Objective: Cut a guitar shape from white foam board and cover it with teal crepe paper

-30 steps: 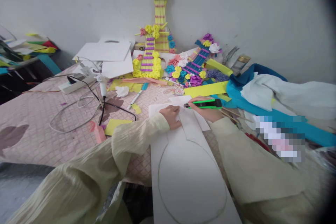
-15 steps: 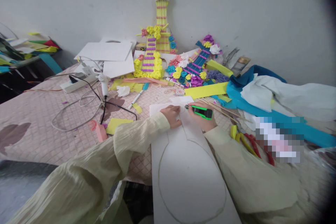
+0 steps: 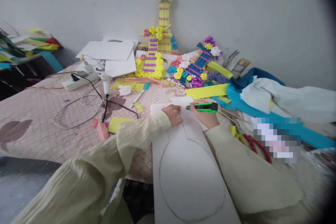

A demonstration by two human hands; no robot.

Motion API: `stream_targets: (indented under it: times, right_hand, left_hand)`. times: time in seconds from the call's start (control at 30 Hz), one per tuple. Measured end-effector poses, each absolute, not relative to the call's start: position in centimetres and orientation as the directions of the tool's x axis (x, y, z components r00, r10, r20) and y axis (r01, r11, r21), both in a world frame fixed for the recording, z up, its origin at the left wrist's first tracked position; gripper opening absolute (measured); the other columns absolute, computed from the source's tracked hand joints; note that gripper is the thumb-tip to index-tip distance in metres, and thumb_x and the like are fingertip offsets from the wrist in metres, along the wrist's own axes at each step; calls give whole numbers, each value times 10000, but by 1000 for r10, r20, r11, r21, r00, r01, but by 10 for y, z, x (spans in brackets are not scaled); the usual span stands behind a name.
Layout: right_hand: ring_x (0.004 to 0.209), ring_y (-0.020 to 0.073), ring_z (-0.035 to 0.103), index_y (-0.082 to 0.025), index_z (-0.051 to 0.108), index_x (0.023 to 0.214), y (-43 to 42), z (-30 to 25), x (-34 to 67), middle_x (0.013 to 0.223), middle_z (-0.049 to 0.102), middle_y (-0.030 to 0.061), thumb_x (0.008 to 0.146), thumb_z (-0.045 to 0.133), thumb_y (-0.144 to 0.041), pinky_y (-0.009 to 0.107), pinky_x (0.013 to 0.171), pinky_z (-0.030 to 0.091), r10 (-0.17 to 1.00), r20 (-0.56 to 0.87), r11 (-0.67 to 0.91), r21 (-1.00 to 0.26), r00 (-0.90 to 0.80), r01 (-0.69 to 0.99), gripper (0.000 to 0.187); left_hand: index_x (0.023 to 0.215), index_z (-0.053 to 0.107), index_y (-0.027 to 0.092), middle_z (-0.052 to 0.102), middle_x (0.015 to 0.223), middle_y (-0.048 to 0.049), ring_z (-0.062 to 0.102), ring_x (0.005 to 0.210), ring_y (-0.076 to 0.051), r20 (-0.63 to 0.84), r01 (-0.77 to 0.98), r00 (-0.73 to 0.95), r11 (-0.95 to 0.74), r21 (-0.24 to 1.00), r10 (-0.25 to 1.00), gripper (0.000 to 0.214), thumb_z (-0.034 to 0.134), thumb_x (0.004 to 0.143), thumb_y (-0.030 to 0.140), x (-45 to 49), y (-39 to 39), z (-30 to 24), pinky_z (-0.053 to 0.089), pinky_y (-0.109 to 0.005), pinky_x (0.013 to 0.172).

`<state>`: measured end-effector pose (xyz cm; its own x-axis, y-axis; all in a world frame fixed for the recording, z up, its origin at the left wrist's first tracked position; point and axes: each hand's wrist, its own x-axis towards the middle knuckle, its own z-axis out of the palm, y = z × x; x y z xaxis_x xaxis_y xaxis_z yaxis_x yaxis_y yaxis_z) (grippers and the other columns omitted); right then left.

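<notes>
A white foam board (image 3: 193, 178) lies lengthwise in front of me, its near end at the bottom of the view. A rounded body and narrow neck are drawn on it in pencil. Near the board's far end my left hand (image 3: 172, 114) presses down on it, the fingers laid on the surface and thumb apart. My right hand (image 3: 206, 117) grips a green and black utility knife (image 3: 206, 107), blade tip pointing left at the neck outline. The tip sits just right of my left fingers; whether it cuts into the board I cannot tell.
Flower-covered model guitars (image 3: 151, 59) lean at the wall. Left are a glue gun (image 3: 105, 85), a power strip (image 3: 78, 81) and looping cables. Red-handled pliers (image 3: 252, 142), wooden sticks (image 3: 232, 113) and blue crepe paper (image 3: 283, 122) lie on the right. White boards (image 3: 105, 50) are stacked behind.
The utility knife has turned slightly, its handle end now higher and further right. My left hand stays almost in place, its thumb a little nearer the fingers. The view has shifted slightly.
</notes>
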<state>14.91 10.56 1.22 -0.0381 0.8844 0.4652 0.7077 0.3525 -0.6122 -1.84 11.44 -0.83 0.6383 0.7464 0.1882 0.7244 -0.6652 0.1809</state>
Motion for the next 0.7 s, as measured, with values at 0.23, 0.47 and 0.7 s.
stream_targets:
  times: [0.23,0.47,0.7]
  right_hand:
    - [563,147,586,-196,639,776,145,46,167,597,638,4,696,556,-306,276,574,478,939,294,338,-677,-181,654,159]
    - [611,132,598,-217,660,806,157,74,161,737,672,3,672,604,-324,245,564,480,917,199,375,-727,-346,575,180]
    - [544,121,577,-198,647,749,142,45,137,615,641,-16,682,579,-310,248,545,473,927,200,357,-730,-317,583,147]
  left_hand:
    - [1072,591,152,529,1210,-85,465,1101,-255,288,832,468,-527,173,835,402,366,811,360,-43,138,28,369,-418,916]
    - [1073,583,176,573,1159,-41,463,1094,-215,328,757,562,-632,165,759,366,371,806,311,-79,129,42,347,-388,932]
    - [1123,528,108,528,1214,-105,491,1081,-213,157,612,769,-785,98,620,400,401,758,211,-73,110,4,374,-348,934]
